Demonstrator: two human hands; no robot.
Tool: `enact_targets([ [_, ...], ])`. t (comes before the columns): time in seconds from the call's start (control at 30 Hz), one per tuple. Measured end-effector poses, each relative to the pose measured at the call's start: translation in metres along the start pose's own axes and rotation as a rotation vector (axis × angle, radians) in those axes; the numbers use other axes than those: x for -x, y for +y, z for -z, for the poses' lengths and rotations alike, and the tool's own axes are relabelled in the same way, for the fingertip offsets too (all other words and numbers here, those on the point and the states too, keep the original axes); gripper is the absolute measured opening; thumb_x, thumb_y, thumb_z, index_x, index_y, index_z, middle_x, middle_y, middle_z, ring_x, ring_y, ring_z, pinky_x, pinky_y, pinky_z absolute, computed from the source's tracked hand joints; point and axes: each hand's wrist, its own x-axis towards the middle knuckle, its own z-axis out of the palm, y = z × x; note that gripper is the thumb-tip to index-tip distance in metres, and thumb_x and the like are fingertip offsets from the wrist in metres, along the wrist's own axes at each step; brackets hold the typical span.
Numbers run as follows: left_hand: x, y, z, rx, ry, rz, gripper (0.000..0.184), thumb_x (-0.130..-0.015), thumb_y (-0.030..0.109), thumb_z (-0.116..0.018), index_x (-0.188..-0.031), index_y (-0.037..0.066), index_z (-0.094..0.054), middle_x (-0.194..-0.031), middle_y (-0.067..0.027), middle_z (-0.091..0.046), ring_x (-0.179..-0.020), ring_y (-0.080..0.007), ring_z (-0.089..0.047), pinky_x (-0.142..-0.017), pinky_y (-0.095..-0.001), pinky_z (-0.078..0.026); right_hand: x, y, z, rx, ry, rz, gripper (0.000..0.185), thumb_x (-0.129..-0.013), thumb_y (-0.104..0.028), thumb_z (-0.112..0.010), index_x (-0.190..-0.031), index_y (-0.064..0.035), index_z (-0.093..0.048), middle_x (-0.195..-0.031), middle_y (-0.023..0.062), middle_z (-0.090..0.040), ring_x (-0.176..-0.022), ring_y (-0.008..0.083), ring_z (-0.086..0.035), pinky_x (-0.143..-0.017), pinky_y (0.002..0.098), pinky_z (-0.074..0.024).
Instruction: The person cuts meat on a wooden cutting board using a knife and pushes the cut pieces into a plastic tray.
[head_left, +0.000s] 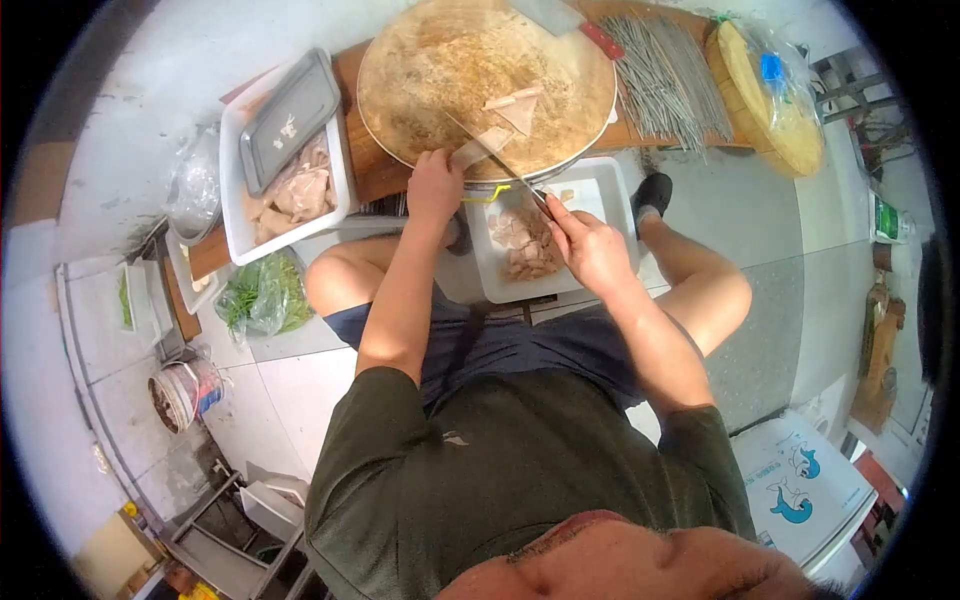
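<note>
My right hand point(590, 245) is wrapped round the dark handle of a knife point(512, 172), its thin blade slanting up and left over the near edge of a round, worn cutting board point(420, 70). At that same edge my left hand point(436, 190) is closed on a pale slice of meat point(480, 147), which lies beside the blade. Farther up the board rest a few more pale meat pieces point(518, 110). Below the board, between my legs, a white tub point(490, 280) holds many small cut pieces point(530, 262).
At left, a white bin point(240, 235) contains larger meat pieces under a grey tray point(290, 120). A cleaver point(548, 14) with a red handle lies at the board's far edge, beside bundled thin sticks point(665, 80). Bagged greens point(265, 295) and a bucket point(185, 393) stand on the floor.
</note>
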Motion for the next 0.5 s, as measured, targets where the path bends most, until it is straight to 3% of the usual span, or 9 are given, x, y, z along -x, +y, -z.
enact_targets([
  [0.27,0.001,0.001,0.006,-0.022,-0.088,0.002,0.024,-0.094,0.020,-0.060,-0.110,0.004,-0.069,-0.108,-0.0201,-0.064,-0.100,-0.0438,-0.063,-0.084,-0.0522,-0.054,-0.026,-0.015,-0.013,0.120,-0.084,0.003,0.043,-0.096,-0.025,-0.065,-0.139,-0.0191,-0.063,-0.086,0.0137,-0.070,-0.071,0.0371,-0.069,-0.064,0.0489,-0.0565],
  [0.5,0.005,-0.008,-0.005,0.058,0.055,0.040,0.029,-0.093,0.022,-0.062,-0.113,0.001,-0.064,-0.113,-0.0208,-0.063,-0.104,-0.0434,-0.063,-0.087,-0.0511,-0.053,-0.050,-0.016,-0.017,-0.020,0.002,-0.026,0.038,-0.097,-0.022,-0.067,-0.134,-0.0169,-0.065,-0.094,0.0180,-0.073,-0.080,0.0404,-0.070,-0.069,0.0478,-0.0572],
])
